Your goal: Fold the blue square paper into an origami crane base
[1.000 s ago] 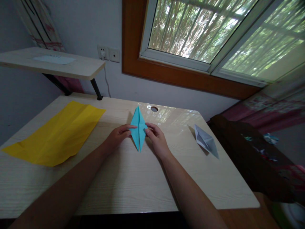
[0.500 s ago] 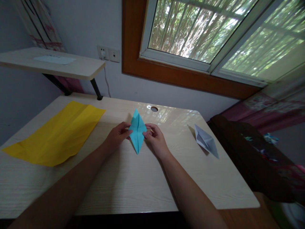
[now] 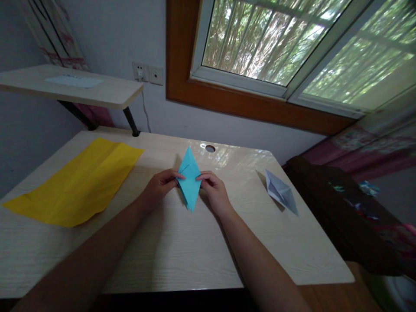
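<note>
A light blue folded paper, diamond-shaped with its long axis running away from me, is held just over the desk. My left hand pinches its left corner, thumb and fingers closed on the edge. At the opposite corner, my right hand grips the paper the same way. The side facing me is mostly smooth, with a short dark line on the upper left. Its lower tip shows layers slightly apart.
Yellow paper lies on the left of the pale wooden desk. A white folded paper piece rests on the right. A raised shelf stands at the back left, and a round cable hole sits near the back edge.
The blue paper now shows a different face: the vertical centre crease is gone from view and a smoother surface with a short slanted line appears. Both hands still hold its side corners.
</note>
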### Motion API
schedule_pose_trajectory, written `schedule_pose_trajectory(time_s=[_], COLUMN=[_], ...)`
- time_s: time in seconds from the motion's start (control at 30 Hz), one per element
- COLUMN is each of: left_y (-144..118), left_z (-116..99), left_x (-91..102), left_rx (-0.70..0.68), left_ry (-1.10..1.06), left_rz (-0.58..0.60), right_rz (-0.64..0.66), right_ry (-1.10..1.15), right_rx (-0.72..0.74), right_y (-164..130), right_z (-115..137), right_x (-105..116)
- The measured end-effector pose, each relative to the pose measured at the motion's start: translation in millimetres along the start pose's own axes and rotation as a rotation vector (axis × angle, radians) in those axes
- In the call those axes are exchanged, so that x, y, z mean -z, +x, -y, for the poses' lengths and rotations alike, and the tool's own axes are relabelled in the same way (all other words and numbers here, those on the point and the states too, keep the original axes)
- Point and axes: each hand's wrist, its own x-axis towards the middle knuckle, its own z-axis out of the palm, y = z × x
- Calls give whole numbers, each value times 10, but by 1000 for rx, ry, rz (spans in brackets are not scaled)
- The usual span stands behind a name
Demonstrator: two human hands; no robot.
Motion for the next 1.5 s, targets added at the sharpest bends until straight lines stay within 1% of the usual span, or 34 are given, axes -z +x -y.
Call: schedule_pose_trajectory(time_s=[0.17, 0.43, 0.6, 0.8, 0.87, 0.93, 1.0, 1.07, 1.17, 1.27, 1.4, 1.5], left_y=[2, 7, 18, 11, 6, 5, 9, 16, 22, 16, -5, -17], left_z=[-25, -40, -65, -116, -100, -63, -17, 21, 45, 38, 18, 11], left_x=[-6, -1, -14, -29, -30, -36, -46, -57, -68, -75, -91, -101], left_rx=[61, 77, 93, 52, 47, 51, 53, 51, 53, 47, 62, 89], left_ry=[2, 38, 30, 86, 94, 73, 22, -40, -107, -122, -155, -189], left_rz=[-34, -66, -57, -19, -19, -56, -94, -104, -57, 10, 59, 106], right_rz=[6, -10, -20, -30, -22, -18, -17, -12, -3, 24, 55, 50], right_ry=[13, 34, 52, 40, 60, 73, 77, 88, 161, 237, 221, 215], right_rx=[-2, -65, -139, -107, -121, -144, -162, -169, -170, -185, -226, -254], right_y=[-7, -9, -11, -8, -13, -21, -28, -32, -29, -25, -27, -32], right_z=[-29, -10, 1, 37, 40, 37, 32, 26, 17, 12, 21, 26], right_x=[7, -20, -36, -45, -55, -66, -77, -89, -106, -115, -102, -88])
